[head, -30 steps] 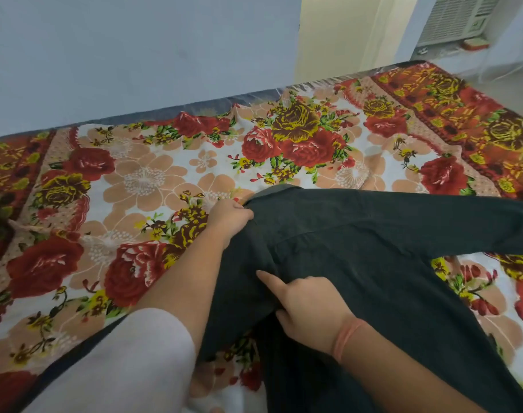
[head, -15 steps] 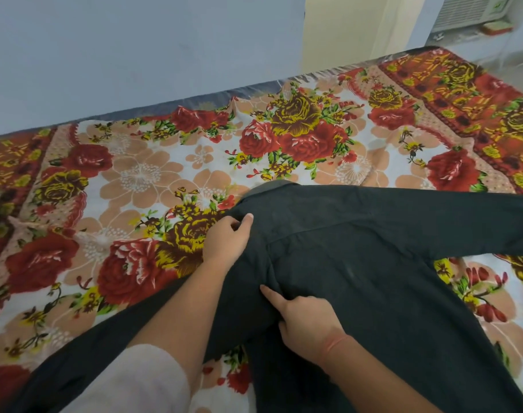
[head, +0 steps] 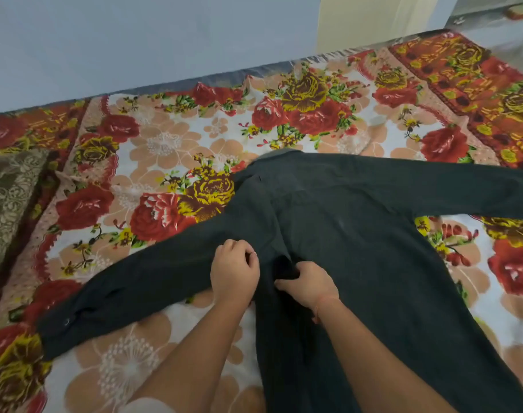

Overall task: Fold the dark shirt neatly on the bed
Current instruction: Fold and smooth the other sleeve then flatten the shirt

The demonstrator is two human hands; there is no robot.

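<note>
Dark shirt (head: 358, 234) lies on the bed (head: 165, 144), collar at 12 o'clock, hem at 6, sleeves at 8 and 3; left hand (head: 235, 269) and right hand (head: 308, 283) each pinch its cloth

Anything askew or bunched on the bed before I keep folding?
Yes: the dark long-sleeved shirt is bunched at its armpit seam, where the left hand and right hand pinch a fold. A faint pale smudge marks its body. Nothing else stands out.

Bed (head: 239, 73) against wall, covered by floral sheet (head: 165, 144): red and yellow roses on pale ground, darker red border at both ends. Dark shirt (head: 358, 234) lies spread on sheet, collar toward wall, one sleeve angled lower-left, other running off right. Brown lace-patterned cloth (head: 6, 198) at left edge.
</note>
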